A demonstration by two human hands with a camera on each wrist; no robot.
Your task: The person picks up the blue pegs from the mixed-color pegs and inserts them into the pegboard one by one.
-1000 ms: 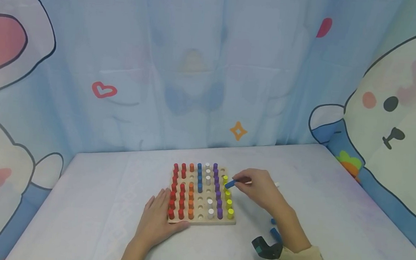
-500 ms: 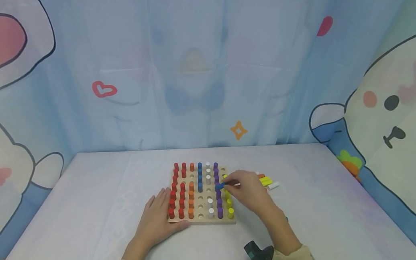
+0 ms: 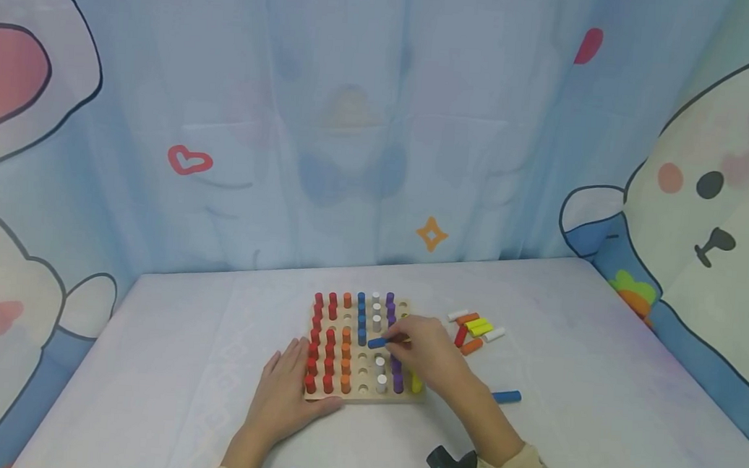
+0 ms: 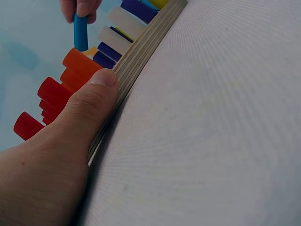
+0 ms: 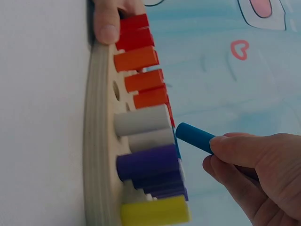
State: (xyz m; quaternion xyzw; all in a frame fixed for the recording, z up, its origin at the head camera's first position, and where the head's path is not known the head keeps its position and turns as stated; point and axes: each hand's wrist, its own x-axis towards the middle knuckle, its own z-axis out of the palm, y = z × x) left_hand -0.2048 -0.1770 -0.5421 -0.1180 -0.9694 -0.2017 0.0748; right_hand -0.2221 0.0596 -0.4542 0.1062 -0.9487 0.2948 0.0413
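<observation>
A wooden pegboard (image 3: pixel 363 400) lies on the table, with columns of red, orange, blue, white, purple and yellow pegs and some bare holes. Between the thumb and fingers of my right hand (image 3: pixel 428 350) a blue peg (image 5: pixel 195 137) is pinched, held above the board and tilted, near the blue column (image 3: pixel 363 320). My left hand (image 3: pixel 285 387) rests along the board's left side. Its thumb (image 4: pixel 91 101) lies against the front edge beside the orange pegs (image 4: pixel 82 66), and its fingers are straight. The right hand covers part of the yellow and purple columns in the head view.
Loose pegs lie right of the board: yellow pegs (image 3: pixel 479 326), a red peg (image 3: pixel 461 335), orange pegs (image 3: pixel 472 347) and white pegs (image 3: pixel 494 334). A blue peg (image 3: pixel 507 396) lies nearer, beside the right forearm. Behind the table hangs a printed curtain (image 3: pixel 325 187).
My right hand has moved left across the board with the blue peg, from beside the yellow column to near the blue column. The loose pegs have come into view. My left hand has stayed put.
</observation>
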